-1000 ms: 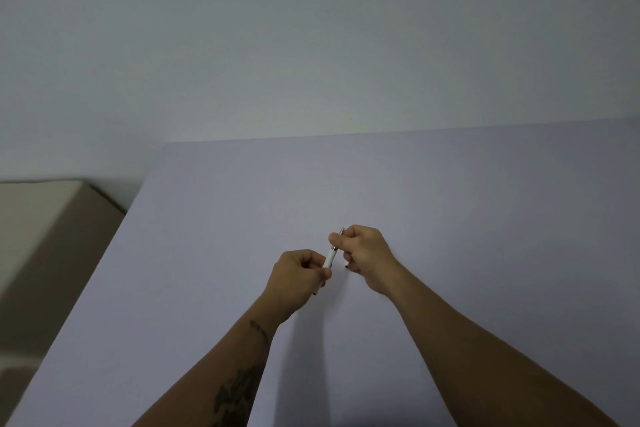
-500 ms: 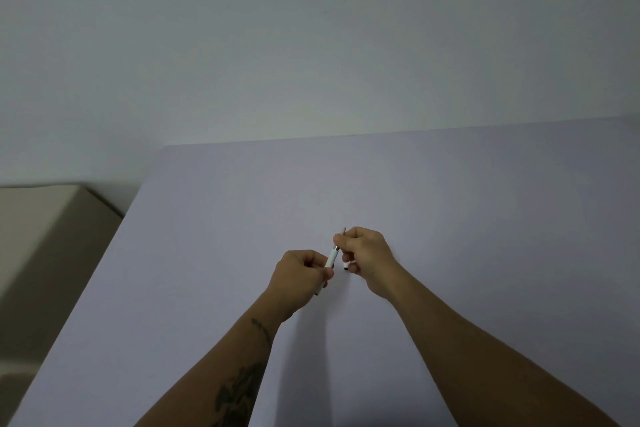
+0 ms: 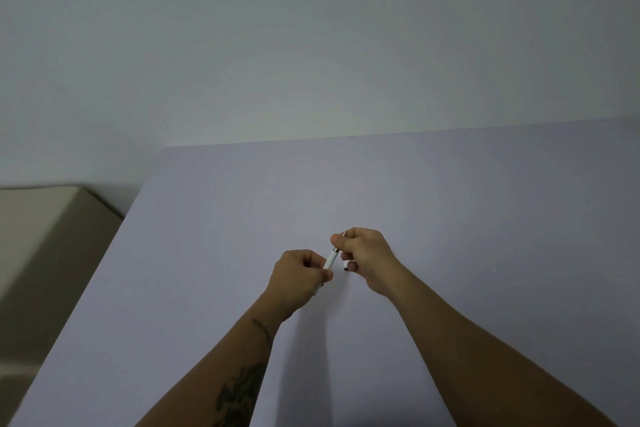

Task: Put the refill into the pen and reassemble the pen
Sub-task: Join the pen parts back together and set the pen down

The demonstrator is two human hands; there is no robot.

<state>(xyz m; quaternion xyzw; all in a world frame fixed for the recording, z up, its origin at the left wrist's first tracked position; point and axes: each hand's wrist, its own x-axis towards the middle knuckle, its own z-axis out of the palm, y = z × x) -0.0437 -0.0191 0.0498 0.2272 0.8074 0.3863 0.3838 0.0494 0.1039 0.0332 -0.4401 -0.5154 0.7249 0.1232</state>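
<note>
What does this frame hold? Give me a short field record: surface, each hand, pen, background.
surface: pale lilac table, nothing lying loose on it in view
left hand: left hand closed around the lower white part of the pen
right hand: right hand pinching the upper end
pen: pen held above the table, tilted, thin tip poking past the right fingers
assembly state: cannot tell whether fully joined
background: plain wall, beige box at left

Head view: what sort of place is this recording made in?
Probably a plain indoor room set up for recording: a bare pale table pushed against a blank wall, with a beige box-like piece beside it. Only the pen is in use.
</note>
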